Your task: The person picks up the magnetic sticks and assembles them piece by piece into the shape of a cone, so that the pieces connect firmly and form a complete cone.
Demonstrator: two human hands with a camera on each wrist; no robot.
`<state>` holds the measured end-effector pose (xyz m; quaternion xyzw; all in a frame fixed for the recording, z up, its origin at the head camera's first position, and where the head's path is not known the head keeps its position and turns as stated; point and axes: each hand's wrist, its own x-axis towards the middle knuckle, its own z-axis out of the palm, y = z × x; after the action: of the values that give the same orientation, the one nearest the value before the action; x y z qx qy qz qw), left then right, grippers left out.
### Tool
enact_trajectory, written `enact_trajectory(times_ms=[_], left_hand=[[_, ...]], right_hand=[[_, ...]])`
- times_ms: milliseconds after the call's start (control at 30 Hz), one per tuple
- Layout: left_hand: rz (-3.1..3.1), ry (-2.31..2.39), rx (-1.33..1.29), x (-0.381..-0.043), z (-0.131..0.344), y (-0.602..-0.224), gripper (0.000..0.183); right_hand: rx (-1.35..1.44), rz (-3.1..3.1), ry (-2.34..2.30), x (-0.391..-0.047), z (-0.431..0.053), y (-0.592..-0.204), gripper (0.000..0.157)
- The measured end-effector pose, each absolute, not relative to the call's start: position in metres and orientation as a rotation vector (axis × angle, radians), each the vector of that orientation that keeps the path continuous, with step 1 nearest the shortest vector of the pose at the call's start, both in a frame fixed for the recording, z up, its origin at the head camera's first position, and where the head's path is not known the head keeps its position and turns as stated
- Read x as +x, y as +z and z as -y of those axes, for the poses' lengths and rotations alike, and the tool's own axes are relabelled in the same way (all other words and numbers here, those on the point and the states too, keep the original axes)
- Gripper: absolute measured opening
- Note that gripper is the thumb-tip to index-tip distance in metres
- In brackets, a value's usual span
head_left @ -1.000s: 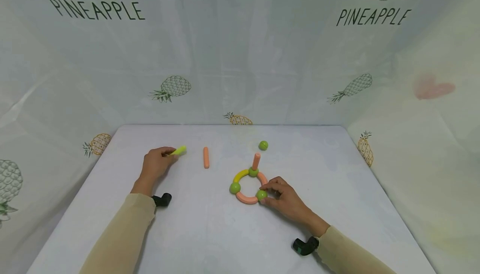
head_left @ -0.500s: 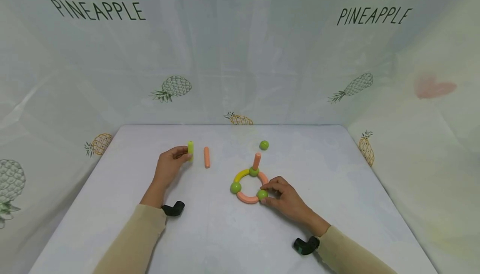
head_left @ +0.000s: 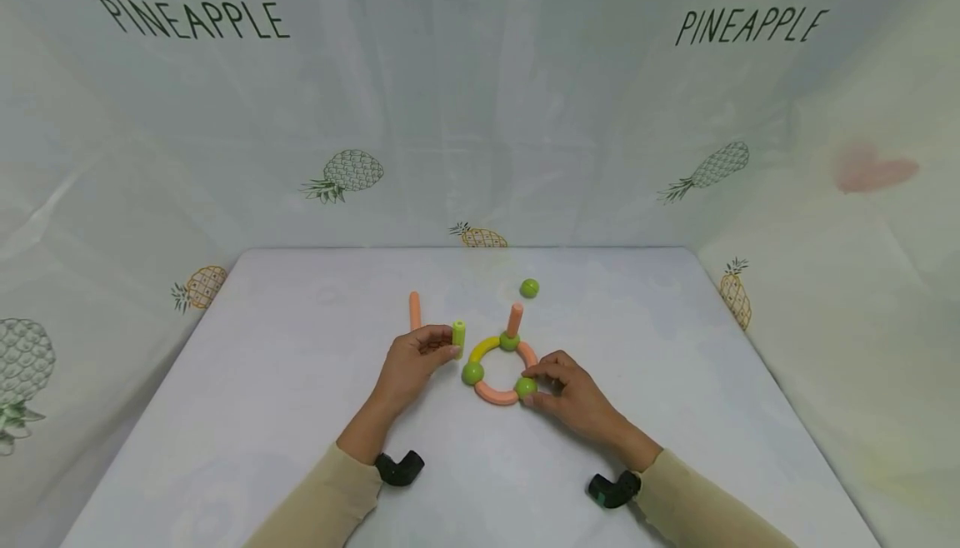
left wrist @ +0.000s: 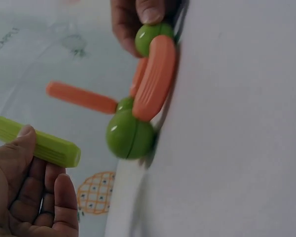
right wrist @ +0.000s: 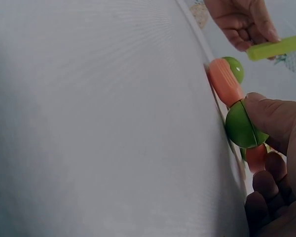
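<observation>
My left hand (head_left: 411, 367) pinches a yellow-green ribbed rod (head_left: 458, 340) between thumb and fingers, held upright just left of a ring of toy pieces. The ring joins green balls with curved rods: a yellow one (head_left: 483, 349) at the back left, an orange one (head_left: 497, 396) in front and another orange one at the right. From the back green ball (head_left: 510, 341) an orange rod (head_left: 514, 320) stands upright. My right hand (head_left: 576, 396) grips the front-right green ball (head_left: 527, 387) with thumb and fingers. In the left wrist view, the left green ball (left wrist: 130, 134) is nearest.
A loose orange rod (head_left: 415, 310) lies behind my left hand, its near end hidden. A loose green ball (head_left: 529, 288) sits behind the ring. The white table (head_left: 660, 306) ends at a pineapple-print cloth (head_left: 480, 115) at the back.
My left hand has carried the yellow-green rod rightward, past the loose orange rod to the ring, turning it from slanted to upright. The right hand keeps its hold on the ring.
</observation>
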<state>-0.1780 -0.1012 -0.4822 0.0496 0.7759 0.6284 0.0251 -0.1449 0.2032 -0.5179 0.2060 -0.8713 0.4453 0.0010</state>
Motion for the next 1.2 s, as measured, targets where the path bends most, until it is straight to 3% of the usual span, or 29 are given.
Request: enact_trajectory(times_ms=[433,967,1200], left_hand=[[-2.406,1.903,0.207,-0.168,0.082,-0.488,0.024],[-2.584,1.668,0.233,-0.166,0.078,-0.498,0.034],[-2.587,1.661,0.253,-0.166,0.077,-0.498,0.034]], right_hand=[[0.657,2.730,1.388,-0.145,-0.203,-0.516,0.032],[0.661,2.752,1.416,-0.141,-0.199,-0.517,0.034],[0.507,2.794,1.461,-0.151,-0.202,-0.504,0.018]])
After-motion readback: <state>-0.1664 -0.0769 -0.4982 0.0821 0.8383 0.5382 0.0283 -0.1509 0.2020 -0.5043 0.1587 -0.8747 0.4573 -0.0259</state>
